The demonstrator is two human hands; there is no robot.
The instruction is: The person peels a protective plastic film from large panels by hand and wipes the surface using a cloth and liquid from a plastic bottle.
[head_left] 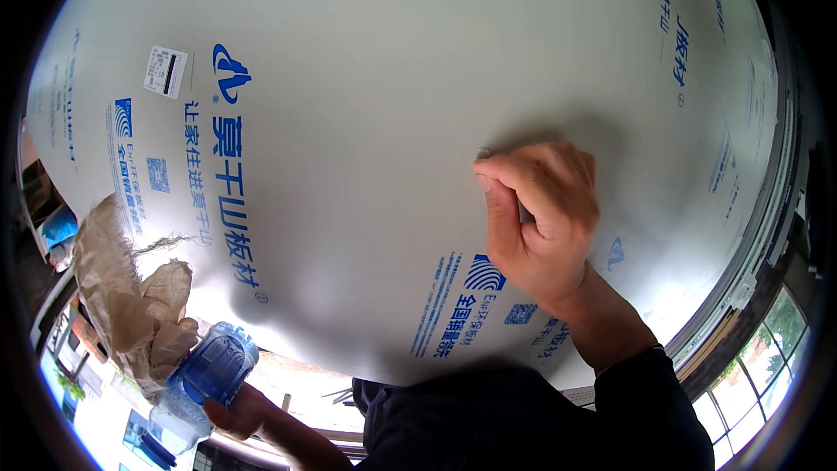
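Observation:
A large pale board with blue printing fills most of the view. Over its middle right, my right hand is closed in a pinch, thumb against forefinger. A tiny greyish bit shows at the fingertips, too small to name, and the hand's shadow falls on the board just beyond. At the lower left, my left hand is wrapped round a clear plastic bottle with a blue label, held tilted by the board's near edge. A crumpled beige cloth with frayed threads lies against the bottle; whether the hand grips it too, I cannot tell.
A white sticker is stuck on the board's far left. Metal rails run along the right side, with a barred window beyond. Something blue sits past the left edge. My dark clothing touches or overlaps the near edge.

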